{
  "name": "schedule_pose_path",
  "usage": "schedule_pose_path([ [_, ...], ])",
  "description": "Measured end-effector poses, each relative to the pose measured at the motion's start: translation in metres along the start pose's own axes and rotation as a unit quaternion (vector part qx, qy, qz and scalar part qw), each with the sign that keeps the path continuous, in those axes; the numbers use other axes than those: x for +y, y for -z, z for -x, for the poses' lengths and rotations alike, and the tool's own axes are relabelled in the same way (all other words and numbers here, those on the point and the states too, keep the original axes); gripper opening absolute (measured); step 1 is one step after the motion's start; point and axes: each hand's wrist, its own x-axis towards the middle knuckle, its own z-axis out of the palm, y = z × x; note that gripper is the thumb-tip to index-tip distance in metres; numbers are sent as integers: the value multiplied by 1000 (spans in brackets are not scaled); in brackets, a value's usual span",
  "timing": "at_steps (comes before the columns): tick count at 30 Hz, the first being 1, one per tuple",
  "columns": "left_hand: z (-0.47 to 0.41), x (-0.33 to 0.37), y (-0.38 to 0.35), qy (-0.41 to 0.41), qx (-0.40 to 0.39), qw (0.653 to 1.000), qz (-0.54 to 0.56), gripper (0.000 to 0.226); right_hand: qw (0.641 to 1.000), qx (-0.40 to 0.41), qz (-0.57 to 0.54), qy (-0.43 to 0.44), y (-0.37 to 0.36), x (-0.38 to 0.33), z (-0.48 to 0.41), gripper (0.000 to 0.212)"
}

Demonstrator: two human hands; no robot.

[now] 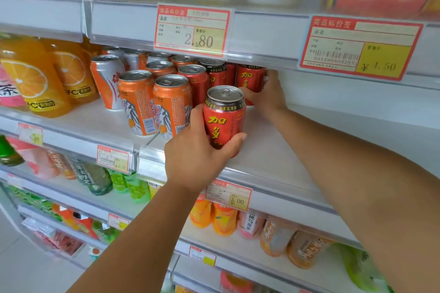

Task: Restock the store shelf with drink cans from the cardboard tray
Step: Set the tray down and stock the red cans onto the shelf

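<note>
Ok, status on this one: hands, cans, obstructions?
Left hand grips front red can. Right hand holds rear red can on shelf. Nothing blocking.

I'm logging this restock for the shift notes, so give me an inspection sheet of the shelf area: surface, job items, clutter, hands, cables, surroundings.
Surface: white shelf, bare right of the cans.
Job's things: front red can upright at the shelf's front; rear red can standing further back; cardboard tray not in view.
Clutter: orange cans and orange juice bottles to the left.
Hands: left hand grips the front red can; right hand grips the rear red can.
Cables: nothing seen.
Surroundings: price tags on the shelf edge above; bottled drinks on lower shelves.
</note>
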Motion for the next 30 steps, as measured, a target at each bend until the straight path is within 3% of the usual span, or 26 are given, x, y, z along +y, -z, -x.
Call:
schedule_pose_path([
  [11,0,-1,1,-13,-15,1000,10,82,996,-23,14,-88,-3,6,-8,100],
  [13,0,-2,2,-20,-20,999,15,83,992,-47,43,-111,9,-2,4,93],
  [17,1,-5,5,-36,-39,997,48,78,989,-119,77,-37,38,-27,61,45],
  [22,-3,-7,21,-48,-120,979,156,57,948,-304,-87,-17,55,-53,135,72],
  [24,-6,-10,30,-71,-156,960,221,50,955,-285,-85,-12,51,-61,145,82],
  [27,-2,-28,36,-88,-167,960,208,60,978,-190,-81,-6,41,-69,144,82],
  [30,18,-48,39,-142,-78,982,97,61,988,-149,-45,18,32,-66,138,74],
])
